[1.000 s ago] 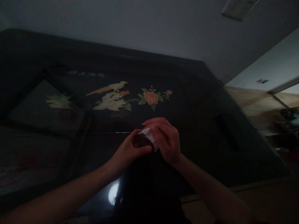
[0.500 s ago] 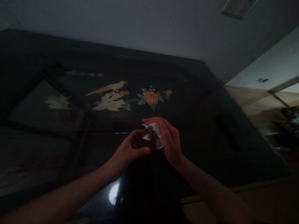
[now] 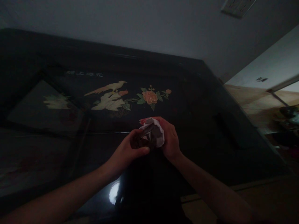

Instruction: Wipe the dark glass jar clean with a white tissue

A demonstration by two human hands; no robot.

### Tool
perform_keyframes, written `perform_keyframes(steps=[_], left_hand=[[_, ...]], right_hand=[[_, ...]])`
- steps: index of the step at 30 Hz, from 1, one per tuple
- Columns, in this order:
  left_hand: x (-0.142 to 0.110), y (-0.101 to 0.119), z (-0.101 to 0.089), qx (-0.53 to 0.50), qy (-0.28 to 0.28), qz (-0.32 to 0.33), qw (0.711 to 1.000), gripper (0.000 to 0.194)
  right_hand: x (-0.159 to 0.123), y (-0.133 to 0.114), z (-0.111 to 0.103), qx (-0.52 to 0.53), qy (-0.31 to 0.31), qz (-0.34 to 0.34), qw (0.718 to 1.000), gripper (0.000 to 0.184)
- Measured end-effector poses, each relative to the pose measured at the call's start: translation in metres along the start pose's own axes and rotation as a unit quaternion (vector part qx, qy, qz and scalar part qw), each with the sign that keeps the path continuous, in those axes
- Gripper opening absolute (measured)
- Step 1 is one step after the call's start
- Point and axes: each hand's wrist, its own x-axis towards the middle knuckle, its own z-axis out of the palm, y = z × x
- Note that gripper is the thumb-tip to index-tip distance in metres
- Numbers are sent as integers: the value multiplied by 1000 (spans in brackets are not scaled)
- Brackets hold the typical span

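Note:
My left hand (image 3: 134, 146) is closed around a small dark, shiny object (image 3: 146, 138) with angled faces; its kind is too dim to make out. Against the object's right side, my right hand (image 3: 169, 137) presses a crumpled white tissue or cloth (image 3: 160, 140), fingers curled over its far edge. Both hands meet above the near middle of a glossy black panel (image 3: 198, 133). Beyond them, the panel carries a pale bird on a rock (image 3: 111, 96) and a pink flower with green leaves (image 3: 149, 97).
A grey wall (image 3: 140, 25) stands behind the panel, with a white socket plate (image 3: 237, 7) at upper right. Tan floor tiles (image 3: 245, 96) show on the right, beside a dark cluttered pile (image 3: 288, 124). A bright light reflection lies near my left forearm.
My right hand has turned and shifted slightly left, and the white tissue or cloth now wraps further over the dark object. My left hand keeps nearly the same place.

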Motion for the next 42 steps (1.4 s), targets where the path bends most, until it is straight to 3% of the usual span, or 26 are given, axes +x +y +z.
perform_keyframes(steps=[2, 5, 9, 12, 14, 16, 19, 23, 26, 29, 31, 33, 38, 40, 42], left_hand=[[0, 0, 0, -5, -2, 6, 1000, 56], [1, 1, 2, -7, -9, 13, 1000, 57], [2, 3, 5, -2, -2, 11, 1000, 58], [2, 3, 6, 26, 15, 17, 999, 54], [1, 3, 7, 64, 32, 16, 997, 51], [1, 3, 7, 85, 41, 12, 995, 48], [1, 5, 7, 50, 23, 2, 998, 52], [-1, 5, 5, 10, 4, -13, 1000, 56], [-1, 5, 4, -4, -11, -14, 1000, 58], [0, 4, 4, -15, -16, -5, 1000, 60], [0, 4, 5, -14, -18, 1, 1000, 59], [1, 4, 5, -10, -20, 7, 1000, 59], [0, 6, 8, 53, 17, 21, 998, 52], [-1, 6, 9, 79, 33, 34, 996, 49], [-1, 5, 8, 72, 34, 34, 996, 50]], right_hand=[[1, 7, 1, 72, -5, 64, 995, 41], [0, 7, 1, 79, -2, 66, 995, 40], [-5, -8, -1, -100, -4, -103, 990, 34], [-9, -18, -2, -257, -54, -246, 933, 28], [-10, -21, -2, -315, -87, -298, 897, 27], [-10, -22, -2, -334, -105, -316, 882, 27], [-8, -21, -2, -288, -77, -267, 917, 27], [-6, -11, 0, -109, 3, -98, 989, 32], [-4, 2, 1, 29, 18, 20, 999, 37], [-4, 7, 1, 83, 9, 55, 995, 40], [-5, 2, 0, 37, 13, 17, 999, 40], [-8, -6, -1, -68, 10, -70, 995, 38], [-13, -21, -1, -308, -72, -284, 905, 25], [-13, -21, -1, -332, -93, -317, 884, 25], [-12, -20, -1, -320, -89, -308, 892, 25]])
